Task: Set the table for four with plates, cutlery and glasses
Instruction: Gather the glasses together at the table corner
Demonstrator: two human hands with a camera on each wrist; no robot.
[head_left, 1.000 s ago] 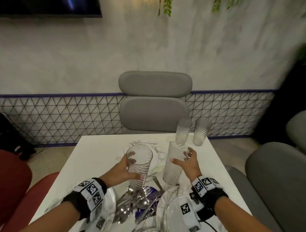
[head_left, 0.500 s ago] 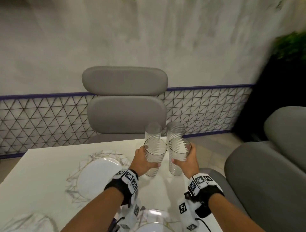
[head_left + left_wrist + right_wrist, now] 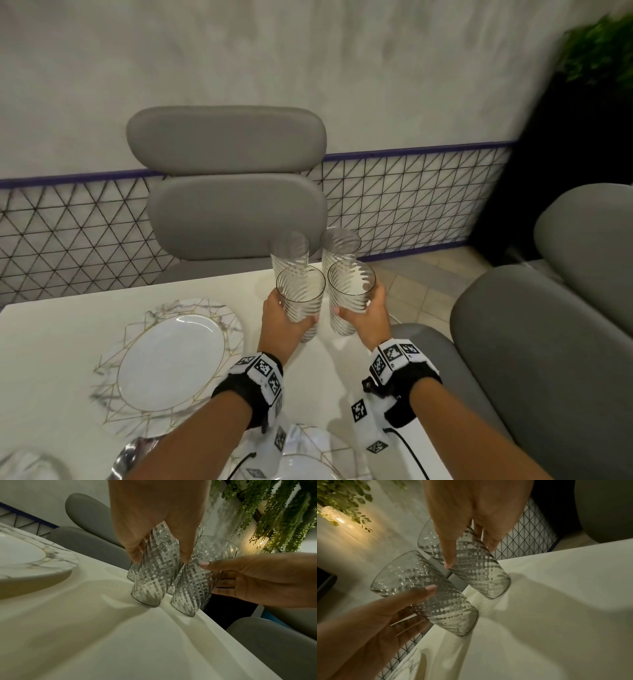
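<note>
Your left hand (image 3: 286, 320) and right hand (image 3: 368, 317) each wrap a ribbed tumbler (image 3: 300, 296) (image 3: 349, 294) at mid-wall beside the table's (image 3: 51, 342) far right corner, seemingly just touching down; thin, slick glass, so hold low and avoid clinking the two behind (image 3: 289, 250).

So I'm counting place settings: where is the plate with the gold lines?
In the head view, the plate lies on the white table, left of the left hand and its glass.
</note>
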